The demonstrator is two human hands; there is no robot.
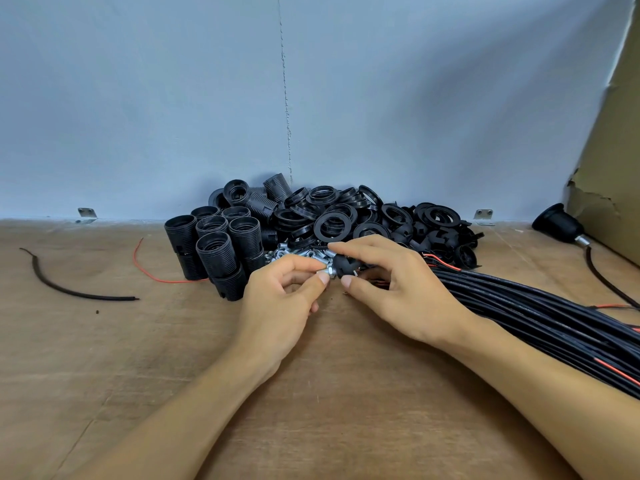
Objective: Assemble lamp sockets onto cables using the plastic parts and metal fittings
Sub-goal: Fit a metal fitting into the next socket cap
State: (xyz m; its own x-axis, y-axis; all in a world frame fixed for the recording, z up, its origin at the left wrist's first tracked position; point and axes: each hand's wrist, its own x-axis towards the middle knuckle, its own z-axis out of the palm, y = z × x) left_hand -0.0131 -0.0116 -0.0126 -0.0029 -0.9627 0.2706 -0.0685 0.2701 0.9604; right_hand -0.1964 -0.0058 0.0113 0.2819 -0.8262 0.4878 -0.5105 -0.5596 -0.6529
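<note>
a pale blue wall (173, 98) rises behind a brown wooden counter (104, 358), and a cardboard sheet (616, 168) stands at the right edge. at the counter's centre, just above the surface, the left hand (277, 299) pinches a small threaded metal fitting (327, 271) between thumb and forefinger, its fingers (299, 264) curled in. the right hand (398, 289) grips a black plastic socket cap (343, 263) between thumb and forefinger, with the other digits loosely spread. fitting and cap touch end to end. directly behind the hands lies a loose pile of metal fittings (294, 252). to its left, black threaded socket bodies (216, 244) stand upright, packed together. behind and to the right lies a heap of black plastic rings (332, 220). a bundle of black cables (536, 306) runs from under the right hand to the right edge, with red cores showing at the ends. an assembled socket on a cable (557, 220) lies at far right beside the cardboard. a black cable offcut (69, 289) and a red wire (149, 268) lie on the left.
</note>
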